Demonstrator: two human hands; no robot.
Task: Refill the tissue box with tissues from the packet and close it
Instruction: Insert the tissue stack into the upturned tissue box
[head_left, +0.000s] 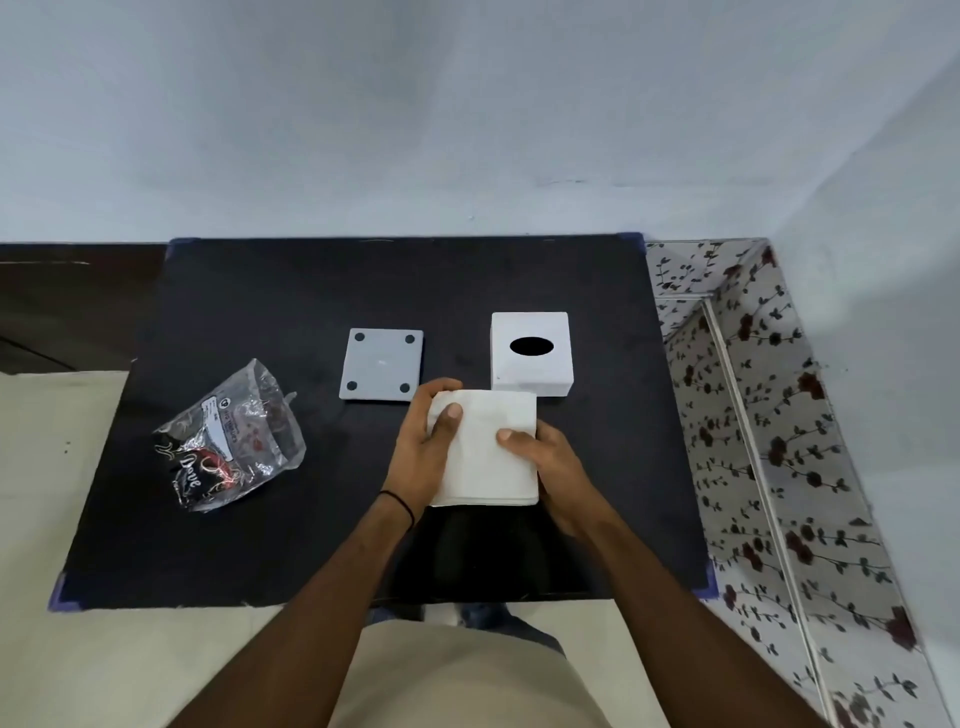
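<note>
Tissues (488, 452), a thick white square stack with neat folded edges, sit between your two hands above the near half of the black bench (260, 545). Your left hand (423, 452) is closed on the stack's left edge, thumb pressed on the top sheet and fingers curled around the far left corner. Your right hand (540, 454) grips the right edge, thumb lying on top near the middle of that side. A thin dark band (400, 504) circles your left wrist.

Just beyond the stack, to the right, the white tissue box (532, 353) stands on the bench with its dark oval slot facing up, its near wall close to the stack's far edge. To the left of the box lies the grey base plate (382, 365), flat, with four dark round pads at its corners, apart from the box. Farther left, the crumpled clear plastic packet (231, 441) lies on the bench, well apart from your hands.
</note>
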